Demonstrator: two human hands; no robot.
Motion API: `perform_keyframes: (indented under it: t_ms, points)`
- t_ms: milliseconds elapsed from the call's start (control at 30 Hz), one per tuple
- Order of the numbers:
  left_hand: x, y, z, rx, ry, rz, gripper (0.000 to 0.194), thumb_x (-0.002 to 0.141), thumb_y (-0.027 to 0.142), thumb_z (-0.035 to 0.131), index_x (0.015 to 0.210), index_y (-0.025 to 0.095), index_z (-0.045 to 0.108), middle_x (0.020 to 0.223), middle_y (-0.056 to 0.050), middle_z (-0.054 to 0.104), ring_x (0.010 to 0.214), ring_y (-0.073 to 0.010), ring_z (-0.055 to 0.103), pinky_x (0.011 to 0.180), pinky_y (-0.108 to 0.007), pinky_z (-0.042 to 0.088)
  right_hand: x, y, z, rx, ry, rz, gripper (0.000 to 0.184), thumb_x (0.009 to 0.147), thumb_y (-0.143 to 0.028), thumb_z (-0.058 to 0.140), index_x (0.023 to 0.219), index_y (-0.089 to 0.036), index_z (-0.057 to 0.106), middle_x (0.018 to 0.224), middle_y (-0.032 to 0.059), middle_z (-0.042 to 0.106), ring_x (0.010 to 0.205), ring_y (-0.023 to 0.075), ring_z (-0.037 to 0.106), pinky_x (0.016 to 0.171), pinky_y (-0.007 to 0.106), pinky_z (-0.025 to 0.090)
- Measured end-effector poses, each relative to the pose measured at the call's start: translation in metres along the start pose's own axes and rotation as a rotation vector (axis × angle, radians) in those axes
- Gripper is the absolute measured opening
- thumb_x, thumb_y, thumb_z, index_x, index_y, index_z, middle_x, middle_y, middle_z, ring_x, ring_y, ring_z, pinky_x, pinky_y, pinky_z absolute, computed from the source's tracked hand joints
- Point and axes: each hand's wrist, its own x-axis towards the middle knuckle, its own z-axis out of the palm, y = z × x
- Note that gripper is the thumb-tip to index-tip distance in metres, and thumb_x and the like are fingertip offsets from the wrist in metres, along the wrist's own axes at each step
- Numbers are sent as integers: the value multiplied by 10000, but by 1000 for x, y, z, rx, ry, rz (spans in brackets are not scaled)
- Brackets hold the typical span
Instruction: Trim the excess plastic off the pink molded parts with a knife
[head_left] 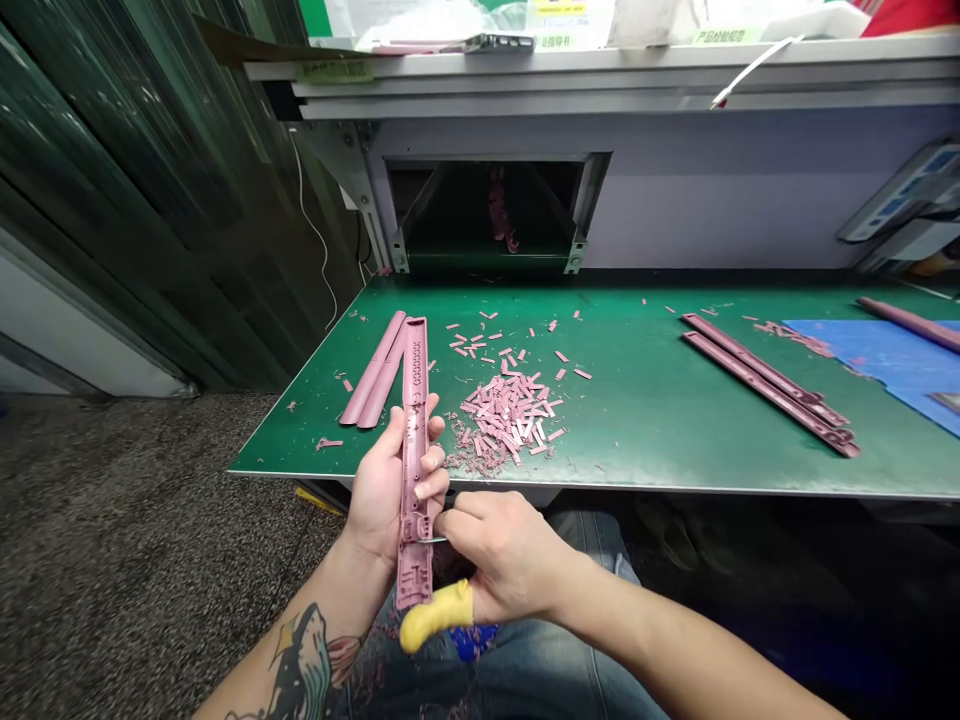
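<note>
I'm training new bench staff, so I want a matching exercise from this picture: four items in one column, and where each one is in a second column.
Items:
1. yellow finger cot
2. long pink plastic part
3. heap of pink plastic offcuts
4. blue sheet

Places:
A. piled near the front edge of the green bench top
B. held in the left hand
C. at the right end of the bench
D. worn on the right hand

Pairs: 1-D, 2-B, 3-A, 4-C.

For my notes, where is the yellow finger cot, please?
Head view: the yellow finger cot covers the right hand's thumb, beside the pink plastic part.
</note>
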Motion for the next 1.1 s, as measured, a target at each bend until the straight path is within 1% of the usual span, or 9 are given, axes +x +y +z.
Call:
perform_keyframes:
  t_ms: [133,200,333,433,567,700,867,967,1100]
  points:
    - [-1,-2,3,-67,-63,-37,370,1005,312,312,1198,111,556,751,-1,580,391,-12,441,262,-82,321,-4,-7,1,97,-45,-113,419,896,-499,480,617,-189,507,564,-14,490,490,110,384,466,271,198]
    - [0,0,3,-68,-66,-28,375,1004,292,299,1194,100,559,743,-5,578,392,-20,429,258,-94,325,-16,-20,10,346,-40,-86,418,927,-449,405,637,-186,552,548,-10,484,484,109,413,470,252,262]
    - [4,5,-5,1,19,54,271,974,212,388,1134,115,585,731,5,562,450,-15,488,312,-79,375,-58,-53,47,1167,96,593,620,915,-666,305,960,-173,678,513,-35,436,393,91,372,409,206,321]
    - [10,9,-11,141,114,115,210,874,130,589,1082,146,619,787,14,580,508,-10,556,346,-64,416,-76,-59,56,1465,-82,785,565,784,-682,573,1037,-196,711,541,-26,495,401,80,399,410,192,342]
    - [13,9,-9,381,136,122,360,723,104,748,1067,171,666,871,-4,593,544,-56,600,324,-117,456,-57,-39,13,947,76,523,289,854,-399,638,1051,-212,737,760,60,666,638,139,575,601,251,448]
    - [12,5,0,530,122,111,465,708,160,776,1154,220,657,832,13,564,531,-58,582,337,-127,466,-30,-21,-23,441,141,271,320,805,-271,702,1122,-227,700,853,60,693,720,160,608,670,273,469]
    - [10,-2,3,614,135,97,585,722,182,768,1278,226,588,789,14,565,502,-54,550,333,-129,452,-31,-16,-19,256,109,272,235,840,-315,674,1055,-229,714,822,46,686,682,153,597,641,274,466]
    - [9,-3,4,634,141,115,579,730,189,762,1281,226,587,770,20,556,494,-53,540,335,-131,454,-35,-13,-11,189,281,260,271,841,-280,676,1107,-229,687,848,53,684,720,166,596,671,293,469]
    - [7,-4,8,641,136,155,565,725,202,766,1264,242,603,766,22,548,502,-60,546,340,-140,463,-29,-20,-1,350,507,443,248,883,-249,613,1127,-211,638,915,63,668,781,168,604,697,288,483]
